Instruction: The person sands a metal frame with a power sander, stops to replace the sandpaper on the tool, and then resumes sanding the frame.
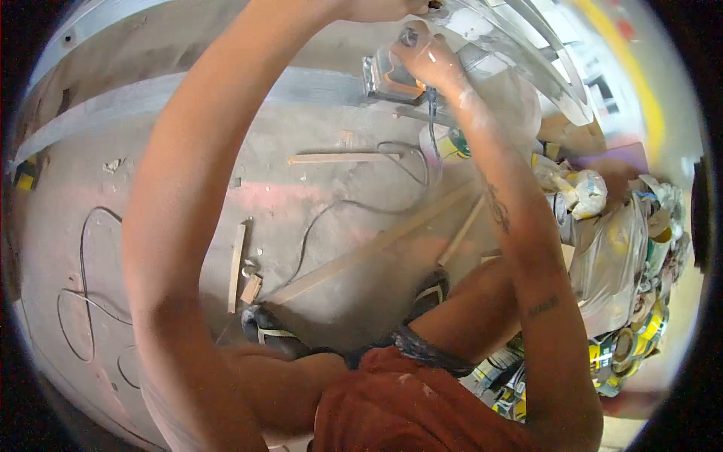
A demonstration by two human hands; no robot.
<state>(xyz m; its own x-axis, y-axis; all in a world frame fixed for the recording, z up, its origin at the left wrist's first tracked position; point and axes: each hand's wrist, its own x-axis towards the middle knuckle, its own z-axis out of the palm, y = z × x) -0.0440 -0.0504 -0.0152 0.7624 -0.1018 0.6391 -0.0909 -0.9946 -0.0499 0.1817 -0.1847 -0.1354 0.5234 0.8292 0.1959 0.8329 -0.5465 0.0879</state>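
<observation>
My right hand (433, 62) is closed around an orange and black power sander (393, 77), its flat pad facing left. A dark cord (432, 113) hangs down from the tool. Beside and above it stretches a long, pale, curved panel (520, 45) with white and grey patches, slanting down to the right. My left hand (384, 7) is at the top edge of the view, close to the panel's upper end. Most of its fingers are cut off by the frame, so its grip is hidden.
Wooden strips (343, 158) and a thin cable (324, 203) lie on the dusty floor (279, 211). My feet in dark sandals (275, 331) are among them. Plastic bags (584, 192) and several paint cans (633, 346) are piled at the right.
</observation>
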